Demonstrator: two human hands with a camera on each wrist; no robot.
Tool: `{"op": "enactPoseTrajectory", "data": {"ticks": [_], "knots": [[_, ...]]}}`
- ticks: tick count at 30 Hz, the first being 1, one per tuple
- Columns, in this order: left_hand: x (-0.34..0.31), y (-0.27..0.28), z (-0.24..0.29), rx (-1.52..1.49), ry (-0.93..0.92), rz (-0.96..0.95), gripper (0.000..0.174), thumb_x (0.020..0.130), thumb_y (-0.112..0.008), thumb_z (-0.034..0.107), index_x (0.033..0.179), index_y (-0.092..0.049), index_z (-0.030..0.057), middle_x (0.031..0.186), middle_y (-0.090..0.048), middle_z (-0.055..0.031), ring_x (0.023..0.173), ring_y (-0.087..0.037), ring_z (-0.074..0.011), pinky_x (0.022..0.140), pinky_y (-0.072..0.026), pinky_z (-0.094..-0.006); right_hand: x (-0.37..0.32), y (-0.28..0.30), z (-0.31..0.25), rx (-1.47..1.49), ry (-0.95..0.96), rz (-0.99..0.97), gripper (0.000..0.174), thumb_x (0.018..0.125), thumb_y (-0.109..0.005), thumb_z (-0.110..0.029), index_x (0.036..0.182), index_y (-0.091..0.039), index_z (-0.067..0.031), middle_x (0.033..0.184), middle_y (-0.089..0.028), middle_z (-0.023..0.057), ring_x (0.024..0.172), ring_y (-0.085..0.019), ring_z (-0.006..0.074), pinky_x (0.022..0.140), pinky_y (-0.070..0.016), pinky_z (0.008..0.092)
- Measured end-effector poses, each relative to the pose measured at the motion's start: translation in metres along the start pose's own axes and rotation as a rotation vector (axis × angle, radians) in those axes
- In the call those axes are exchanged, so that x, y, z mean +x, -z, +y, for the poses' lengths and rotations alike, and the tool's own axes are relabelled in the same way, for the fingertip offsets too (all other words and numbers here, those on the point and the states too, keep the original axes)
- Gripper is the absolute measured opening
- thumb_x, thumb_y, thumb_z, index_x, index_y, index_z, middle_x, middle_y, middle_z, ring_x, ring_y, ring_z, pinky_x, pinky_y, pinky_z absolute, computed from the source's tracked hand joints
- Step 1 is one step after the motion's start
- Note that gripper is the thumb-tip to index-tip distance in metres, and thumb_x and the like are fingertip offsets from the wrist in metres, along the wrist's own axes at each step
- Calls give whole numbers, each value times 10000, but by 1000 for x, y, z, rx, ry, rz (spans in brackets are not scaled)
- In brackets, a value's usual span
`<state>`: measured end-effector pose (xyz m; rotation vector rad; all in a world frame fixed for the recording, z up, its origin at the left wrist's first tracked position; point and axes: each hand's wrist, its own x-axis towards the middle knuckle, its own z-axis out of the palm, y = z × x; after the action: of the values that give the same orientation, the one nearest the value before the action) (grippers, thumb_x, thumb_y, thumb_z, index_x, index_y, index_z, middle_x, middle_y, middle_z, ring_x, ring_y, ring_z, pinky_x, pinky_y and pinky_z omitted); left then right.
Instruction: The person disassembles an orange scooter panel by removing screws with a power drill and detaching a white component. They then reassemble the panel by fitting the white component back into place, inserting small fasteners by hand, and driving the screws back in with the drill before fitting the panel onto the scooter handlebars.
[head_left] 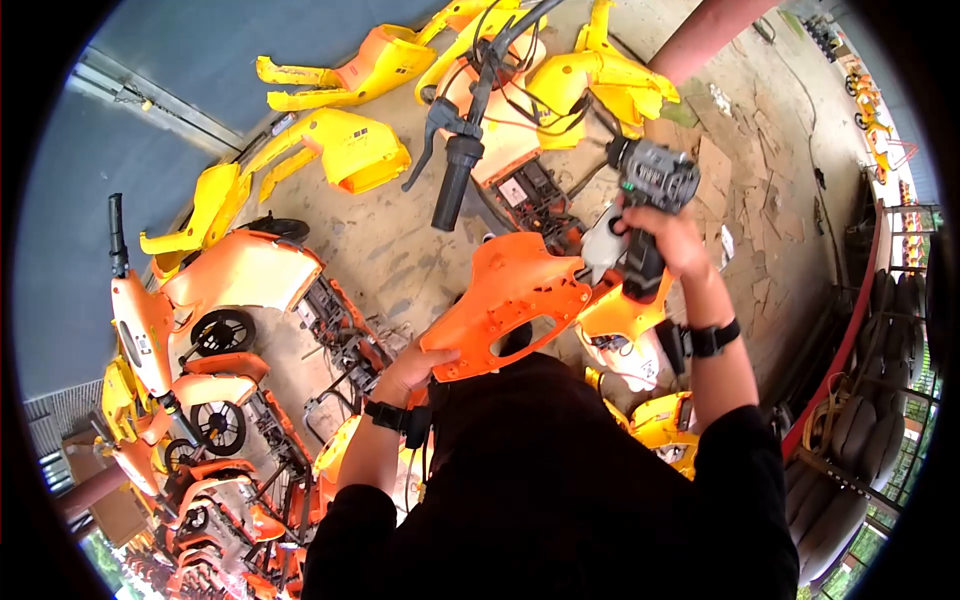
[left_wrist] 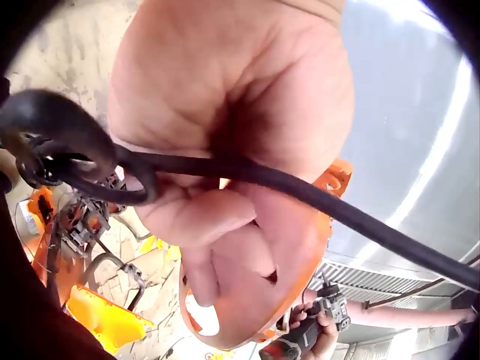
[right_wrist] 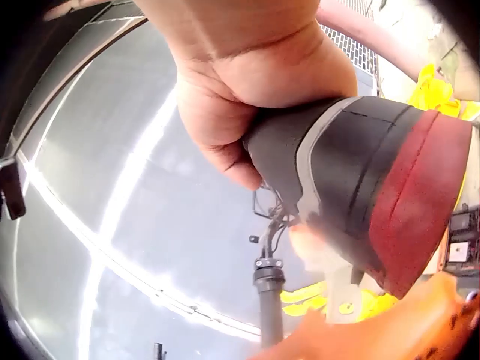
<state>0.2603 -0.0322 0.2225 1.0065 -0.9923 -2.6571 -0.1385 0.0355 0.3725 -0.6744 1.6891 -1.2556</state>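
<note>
Setting: outdoor yard, concrete floor [head_left: 400, 250], grey wall at far side; scooter body parts lie all over.
L fingers [left_wrist: 217, 217]: curled over edge of orange panel [head_left: 510, 300], thumb side on top; firm grasp.
L hand [head_left: 415, 365]: at panel's near, lower end, close to the torso.
R fingers [right_wrist: 232, 161]: clenched round handle of drill [head_left: 650, 180]; full grasp, battery base next to the wrist.
R hand [head_left: 665, 235]: raised, farther from the body than L hand.
Panel pos.: held in the air, off the floor, in front of the chest.
Panel long axis: runs from L hand up and out toward R hand, i.e. lower-left to upper-right in head view.
Key relation: panel's far end sits just beside R hand, on its inner side; drill handle is near that end. R hand is the nearer one to the far end, L hand has the near end only.
Drill attitude: head up and away, handle down; bit tip and any contact w/ panel cannot be made out.
Beyond panel: handlebar grip [head_left: 455, 190] w/ brake lever and loose wiring, well apart from both hands.
Farther out: yellow panels [head_left: 345, 145] on floor; orange scooters [head_left: 190, 330] stacked at L side; red post [head_left: 705, 35] at rear.
</note>
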Motion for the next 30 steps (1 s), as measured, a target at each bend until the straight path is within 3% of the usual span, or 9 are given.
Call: {"op": "enactPoseTrajectory", "data": {"ticks": [5, 9, 13, 18, 20, 24, 27, 28, 30], "knots": [[-56, 0, -17, -135, -2, 193, 642, 804, -707, 10, 1392, -450, 17, 1294, -586, -94, 1192, -558, -217, 987, -461, -363, 47, 24, 47, 48, 53, -48, 224, 774, -621, -6, 997, -616, 16, 870, -634, 57, 703, -611, 163, 627, -482, 298], [-94, -12, -19, -158, -120, 247, 680, 799, -708, 9, 1410, -409, 7, 1339, -549, -110, 1216, -543, -242, 1027, -439, -393, 75, 13, 95, -32, 9, 36, 64, 717, -654, -45, 754, -669, 5, 687, -646, 62, 613, -589, 155, 576, -465, 296], [-125, -13, -27, -126, -161, 323, 688, 794, -677, -13, 1421, -395, 7, 1366, -523, -116, 1266, -499, -255, 1068, -395, -404, 86, 4, 144, -176, -123, 105, 119, 737, -704, -111, 776, -701, 1, 686, -669, 70, 608, -616, 168, 585, -492, 321], [-138, -7, -30, -174, -85, 447, 720, 768, -683, -13, 1423, -383, 3, 1340, -537, -128, 1232, -526, -283, 1047, -419, -426, 32, 1, 182, 224, -311, -42, 140, 818, -681, -126, 753, -675, -1, 674, -663, 62, 593, -613, 162, 582, -500, 314], [-128, -15, -22, -155, -138, 444, 696, 768, -681, -30, 1406, -402, 4, 1314, -556, -128, 1189, -562, -289, 1013, -456, -429, -13, -3, 165, 146, -369, 26, 121, 832, -661, -107, 758, -665, -12, 663, -652, 65, 596, -613, 164, 581, -498, 311], [-93, 22, -24, -102, -24, 399, 578, 803, -673, -26, 1344, -473, 1, 1242, -601, -120, 1122, -602, -287, 964, -495, -427, -94, 21, 213, -348, -405, 150, 367, 775, -690, -234, 1064, -626, -19, 859, -676, 155, 809, -664, 274, 744, -523, 383], [-56, 21, -3, -34, 172, 332, 566, 818, -657, -28, 1349, -461, 5, 1220, -607, -106, 1099, -610, -267, 948, -500, -405, -164, 35, 241, -454, -490, 346, 619, 718, -675, -220, 1283, -492, -47, 1057, -650, 224, 1023, -623, 371, 878, -488, 424], [-44, 24, 1, 12, 207, 284, 559, 824, -653, -24, 1348, -462, 7, 1215, -609, -103, 1095, -611, -258, 943, -501, -397, -184, 40, 235, -407, -567, 411, 620, 715, -673, -200, 1282, -485, -34, 1110, -624, 235, 1057, -601, 386, 893, -479, 426], [-20, 29, 8, 108, 264, 191, 543, 836, -645, -15, 1348, -464, 11, 1204, -613, -96, 1088, -612, -239, 934, -502, -380, -233, 54, 300, -350, -437, 580, 602, 712, -659, -159, 1268, -475, -18, 1138, -599, 241, 1072, -579, 408, 905, -467, 441]]}}
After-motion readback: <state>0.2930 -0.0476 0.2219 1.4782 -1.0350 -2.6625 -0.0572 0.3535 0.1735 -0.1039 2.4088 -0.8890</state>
